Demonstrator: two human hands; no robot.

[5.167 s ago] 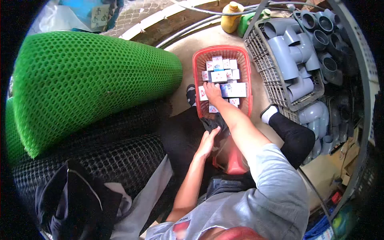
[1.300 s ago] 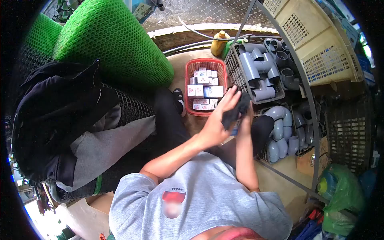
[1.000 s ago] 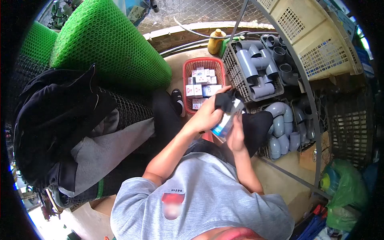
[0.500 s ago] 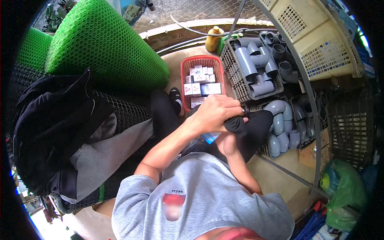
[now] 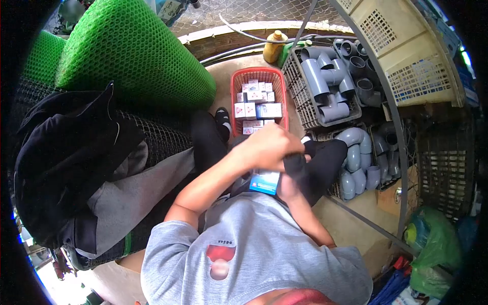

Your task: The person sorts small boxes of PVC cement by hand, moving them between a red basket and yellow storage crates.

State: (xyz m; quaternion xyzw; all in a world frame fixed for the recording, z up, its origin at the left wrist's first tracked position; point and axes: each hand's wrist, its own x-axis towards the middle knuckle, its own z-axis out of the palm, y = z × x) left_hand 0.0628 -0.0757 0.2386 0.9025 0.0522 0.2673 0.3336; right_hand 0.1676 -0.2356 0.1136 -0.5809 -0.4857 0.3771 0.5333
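My left hand [image 5: 272,146] is closed on a piece of black cloth [image 5: 297,170], with its back turned up and its fingers bent over the cloth. Below it, my right hand [image 5: 288,188] is partly covered by this cloth, so most of its fingers are hidden. Against the right palm is a small blue-and-white box [image 5: 265,182], which appears to be held there above my lap. The left hand hides the box's far end. Beyond my hands, a red plastic basket [image 5: 259,71] stands on the floor and holds several small white boxes [image 5: 245,110].
Crates of grey pipe fittings [image 5: 333,76] stand to the right of the basket, with grey elbows [image 5: 358,152] nearer me. Rolls of green plastic mesh [image 5: 137,56] and a black jacket [image 5: 66,152] are at the left. A yellow bottle [image 5: 275,47] stands behind the basket.
The blue-and-white box shows more now, having shifted slightly left and towards my body. My left hand has moved a little with the cloth, which hangs lower over the right hand.
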